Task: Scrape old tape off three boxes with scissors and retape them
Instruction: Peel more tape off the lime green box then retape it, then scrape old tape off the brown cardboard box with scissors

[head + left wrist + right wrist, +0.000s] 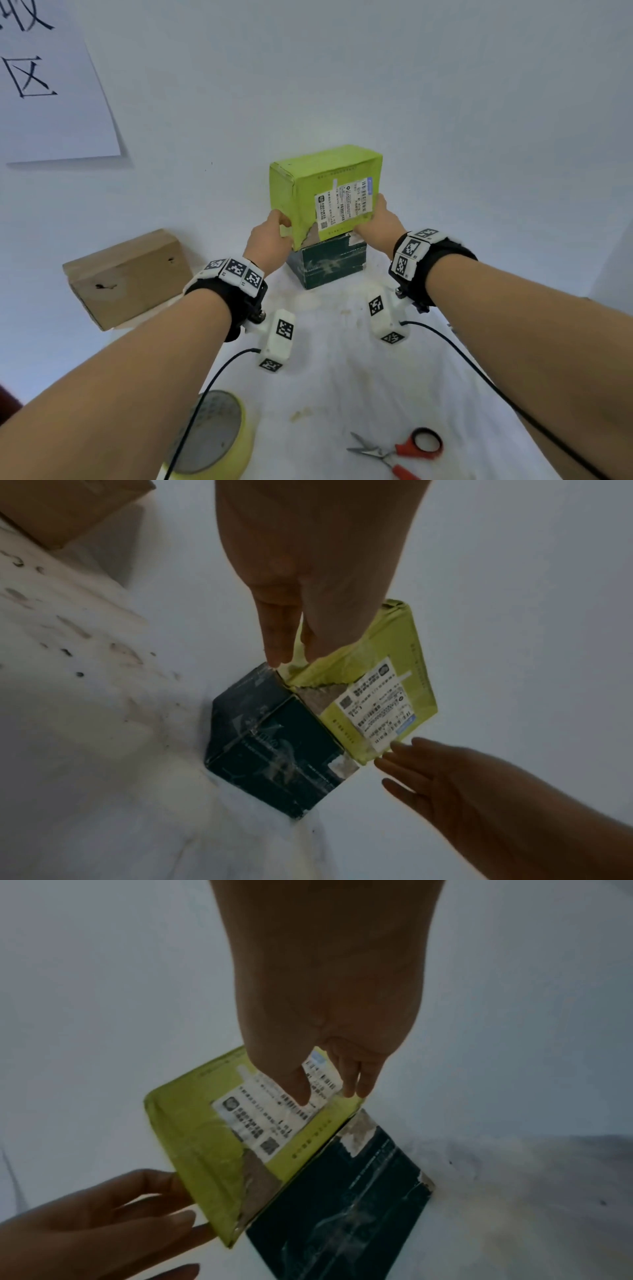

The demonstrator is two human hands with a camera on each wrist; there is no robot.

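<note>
A lime-green box (308, 185) with a white shipping label stands on a dark green box (329, 267) against the wall. Its lower front corner is torn to bare card. My left hand (279, 226) grips its lower left edge, thumb at the front and fingers along the side. My right hand (373, 219) grips the lower right edge, with the thumb on the label in the right wrist view (298, 1093). Red-handled scissors (397, 450) lie open near the table's front. A yellowish tape roll (212, 435) sits at the front left.
A brown cardboard box (126, 277) leans against the wall to the left. A white paper sign (51, 85) hangs on the wall above it. The stained white tablecloth (342, 377) covers the table between the boxes and the tools.
</note>
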